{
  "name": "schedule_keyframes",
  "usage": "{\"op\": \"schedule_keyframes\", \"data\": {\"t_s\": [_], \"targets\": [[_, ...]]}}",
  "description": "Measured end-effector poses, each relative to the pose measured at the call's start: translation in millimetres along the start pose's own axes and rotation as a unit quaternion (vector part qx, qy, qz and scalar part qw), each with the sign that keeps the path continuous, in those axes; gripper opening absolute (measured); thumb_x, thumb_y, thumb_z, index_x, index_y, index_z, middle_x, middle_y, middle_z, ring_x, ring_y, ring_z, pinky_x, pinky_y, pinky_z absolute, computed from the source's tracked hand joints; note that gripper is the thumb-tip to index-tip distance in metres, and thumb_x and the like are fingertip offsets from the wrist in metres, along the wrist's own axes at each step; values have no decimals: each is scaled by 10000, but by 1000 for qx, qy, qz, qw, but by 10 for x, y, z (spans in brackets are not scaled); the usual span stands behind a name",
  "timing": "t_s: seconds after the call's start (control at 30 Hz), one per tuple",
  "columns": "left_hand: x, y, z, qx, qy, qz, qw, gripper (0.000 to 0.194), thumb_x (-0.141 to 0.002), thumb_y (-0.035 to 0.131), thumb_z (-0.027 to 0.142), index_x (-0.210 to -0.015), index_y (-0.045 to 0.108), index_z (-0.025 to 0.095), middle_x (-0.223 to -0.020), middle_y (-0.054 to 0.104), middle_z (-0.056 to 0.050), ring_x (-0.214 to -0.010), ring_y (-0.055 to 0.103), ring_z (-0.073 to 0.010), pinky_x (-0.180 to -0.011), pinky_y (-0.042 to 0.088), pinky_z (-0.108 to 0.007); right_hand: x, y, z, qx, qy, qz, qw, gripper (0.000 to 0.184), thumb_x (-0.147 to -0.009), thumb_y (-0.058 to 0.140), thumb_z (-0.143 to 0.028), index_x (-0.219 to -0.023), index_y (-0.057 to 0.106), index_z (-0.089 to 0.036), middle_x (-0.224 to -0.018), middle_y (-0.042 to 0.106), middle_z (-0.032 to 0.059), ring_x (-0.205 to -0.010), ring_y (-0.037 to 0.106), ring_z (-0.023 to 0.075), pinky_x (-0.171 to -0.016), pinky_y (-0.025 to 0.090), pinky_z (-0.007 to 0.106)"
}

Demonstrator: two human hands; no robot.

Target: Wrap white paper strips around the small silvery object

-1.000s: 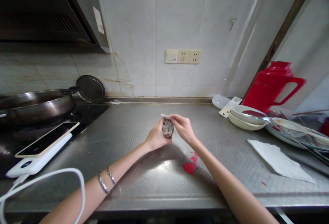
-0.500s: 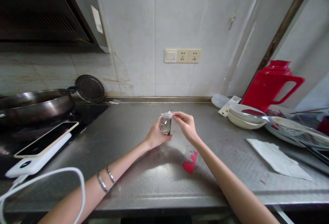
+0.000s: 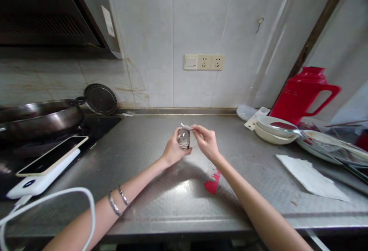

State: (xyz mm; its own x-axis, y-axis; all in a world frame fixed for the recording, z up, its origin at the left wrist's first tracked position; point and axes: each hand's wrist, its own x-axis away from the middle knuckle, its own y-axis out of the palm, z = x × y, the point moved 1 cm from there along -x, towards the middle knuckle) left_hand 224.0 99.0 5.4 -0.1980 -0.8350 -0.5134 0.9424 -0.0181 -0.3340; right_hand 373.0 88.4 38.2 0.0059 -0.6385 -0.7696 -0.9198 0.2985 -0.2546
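Over the middle of the steel counter my left hand is wrapped round a small clear glass and holds it up off the surface. My right hand pinches a scrap of white tissue at the glass's rim. A red wrapper scrap lies on the counter under my right forearm.
A wok sits on the stove at left, with a phone on a white power bank and its cable. At right are stacked bowls, plates, a red thermos jug and a white napkin.
Both hands with the glass have risen slightly and shifted a little left. The tissue at the rim bunched up, then flattened as my right fingers worked it.
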Motion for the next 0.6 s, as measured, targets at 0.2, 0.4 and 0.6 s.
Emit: {"op": "schedule_keyframes", "data": {"t_s": [0.2, 0.4, 0.6], "targets": [[11, 4, -15, -42, 0, -20, 999, 738, -571, 761, 187, -1234, 437, 206, -1104, 648, -72, -967, 631, -229, -814, 492, -332, 20, 12, -27, 43, -98, -1, 994, 245, -875, 472, -154, -929, 699, -231, -881, 750, 18, -962, 702, 217, -966, 517, 412], [34, 15, 79, -135, -39, -42, 989, 501, -564, 762, 219, -1019, 555, 176, -890, 684, -49, -772, 653, -219, -619, 480, -291, 61, 62, -37, 115, -203, -75, 970, 333, -884, 402, -74, -1075, 641, -207, -995, 719, 69, -1131, 616, 207, -1049, 448, 477], [-20, 20, 9, -66, 16, -49, 996, 602, -621, 755, 267, -1169, 512, 219, -1029, 683, -33, -882, 659, -202, -745, 510, -295, 73, 53, -134, 125, -229, -105, 960, 339, -860, 432, -70, -1060, 660, -223, -783, 686, 55, -977, 611, 213, -874, 535, 393]]}}
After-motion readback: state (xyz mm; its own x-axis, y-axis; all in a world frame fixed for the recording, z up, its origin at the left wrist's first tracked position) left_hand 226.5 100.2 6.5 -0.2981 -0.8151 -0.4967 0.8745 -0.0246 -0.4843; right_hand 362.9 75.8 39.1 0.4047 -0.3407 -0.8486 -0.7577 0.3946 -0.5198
